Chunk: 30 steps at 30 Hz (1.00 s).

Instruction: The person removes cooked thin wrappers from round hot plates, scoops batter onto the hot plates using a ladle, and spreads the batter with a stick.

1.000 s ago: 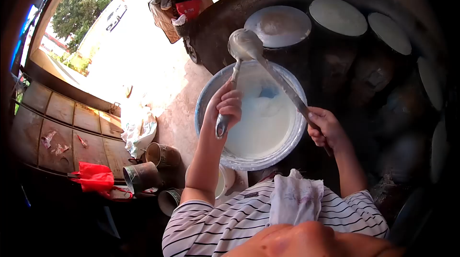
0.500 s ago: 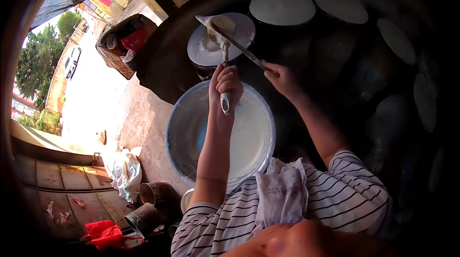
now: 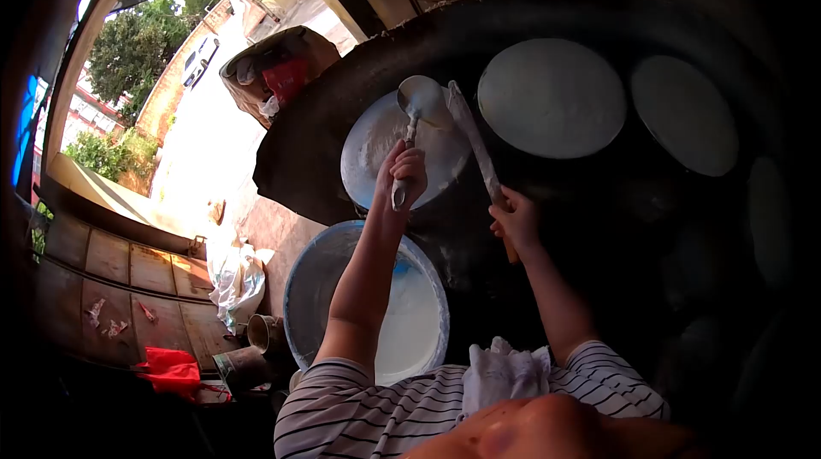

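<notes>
My left hand (image 3: 404, 175) is closed round the handle of a metal ladle (image 3: 417, 96), its bowl above a pale round plate (image 3: 368, 147) smeared with white batter. In my right hand (image 3: 516, 221) is a long flat spatula (image 3: 472, 132) coated with batter, its tip just right of the ladle's bowl; whether the two touch I cannot tell. Below my left hand, partly hidden by my forearm, stands a large tub (image 3: 295, 309) with white liquid batter (image 3: 410, 322) in it.
A large dark round surface (image 3: 590, 211) carries several white batter rounds (image 3: 552, 100) along its far and right side. A bag with red cloth (image 3: 285, 78) sits beyond its left edge. White sacking (image 3: 235, 279) and metal cans (image 3: 265, 335) are at lower left.
The spatula has come out of the ladle's bowl and now points upward to its right. My right hand has turned its grip. The view has shifted, bringing the far rounds closer.
</notes>
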Each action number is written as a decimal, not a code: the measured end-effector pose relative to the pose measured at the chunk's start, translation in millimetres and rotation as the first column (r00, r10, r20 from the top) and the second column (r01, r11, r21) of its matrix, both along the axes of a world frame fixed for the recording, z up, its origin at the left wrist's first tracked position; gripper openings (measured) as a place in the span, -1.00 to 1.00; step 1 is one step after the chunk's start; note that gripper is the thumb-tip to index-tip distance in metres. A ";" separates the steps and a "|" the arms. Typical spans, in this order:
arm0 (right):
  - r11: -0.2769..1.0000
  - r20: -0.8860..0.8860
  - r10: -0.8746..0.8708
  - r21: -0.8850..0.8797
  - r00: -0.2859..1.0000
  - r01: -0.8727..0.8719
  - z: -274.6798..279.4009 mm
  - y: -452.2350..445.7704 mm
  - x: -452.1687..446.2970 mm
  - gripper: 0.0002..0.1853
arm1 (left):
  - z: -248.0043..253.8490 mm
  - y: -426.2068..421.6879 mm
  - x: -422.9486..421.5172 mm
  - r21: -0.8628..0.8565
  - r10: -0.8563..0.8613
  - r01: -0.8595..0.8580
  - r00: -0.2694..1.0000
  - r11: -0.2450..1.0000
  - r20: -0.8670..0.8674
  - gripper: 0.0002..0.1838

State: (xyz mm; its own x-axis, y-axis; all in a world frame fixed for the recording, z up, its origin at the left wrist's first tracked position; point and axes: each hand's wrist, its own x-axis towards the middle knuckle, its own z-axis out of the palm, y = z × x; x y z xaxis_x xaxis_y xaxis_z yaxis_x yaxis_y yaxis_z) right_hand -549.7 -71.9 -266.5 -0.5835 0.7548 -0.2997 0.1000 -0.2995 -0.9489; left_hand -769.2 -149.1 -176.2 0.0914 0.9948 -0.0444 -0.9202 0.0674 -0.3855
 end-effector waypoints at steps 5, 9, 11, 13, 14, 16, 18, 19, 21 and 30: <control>0.990 -0.030 -0.098 -0.105 0.995 0.094 -21.3 0.2 -1.0 -0.52 | -34.9 33.5 -21.8 -0.153 -0.186 0.162 0.969 0.975 -0.161 -0.55; 0.843 0.073 -0.134 0.532 0.988 0.075 -40.9 14.6 -15.8 -0.53 | -55.8 53.6 -39.0 -0.338 -0.092 -0.058 0.907 0.939 -0.412 -0.76; 0.812 0.037 -0.145 0.576 0.989 0.097 -37.4 13.6 -31.9 -0.58 | -51.6 60.2 -53.3 -0.318 -0.068 -0.123 0.847 0.940 -0.527 -0.84; 0.732 0.069 -0.117 0.680 0.991 0.039 -11.5 7.6 -57.9 -0.62 | -60.2 48.5 -52.5 -0.364 -0.056 -0.230 0.775 0.902 -0.629 -0.89; 0.662 0.079 -0.140 0.749 0.987 0.033 -23.4 12.2 -79.0 -0.65 | -59.7 53.4 -57.8 -0.371 -0.048 -0.305 0.713 0.877 -0.700 -0.89; 0.545 0.078 -0.153 0.839 0.985 0.019 -9.7 26.1 -81.9 -0.65 | -55.3 62.9 -76.5 -0.340 -0.032 -0.367 0.637 0.866 -0.770 -0.78; 0.477 0.111 -0.220 0.879 0.969 0.008 -15.4 34.4 -61.8 -0.67 | -46.9 64.1 -97.4 -0.331 -0.131 -0.436 0.429 0.837 -0.894 -0.69; 0.519 0.192 -0.238 0.854 0.952 -0.042 -14.6 32.2 -51.4 -0.69 | -51.5 55.2 -95.7 -0.357 -0.204 -0.462 0.349 0.812 -0.915 -0.64; 0.532 0.196 -0.160 0.843 0.967 -0.083 -7.0 18.8 -56.2 -0.70 | -61.3 38.9 -99.8 -0.305 -0.199 -0.391 0.288 0.868 -0.937 -0.50; 0.473 0.241 -0.141 0.868 0.960 -0.148 -16.3 17.1 -85.3 -0.68 | -83.7 28.0 -135.3 -0.179 -0.361 -0.569 -0.224 0.802 -0.905 -0.38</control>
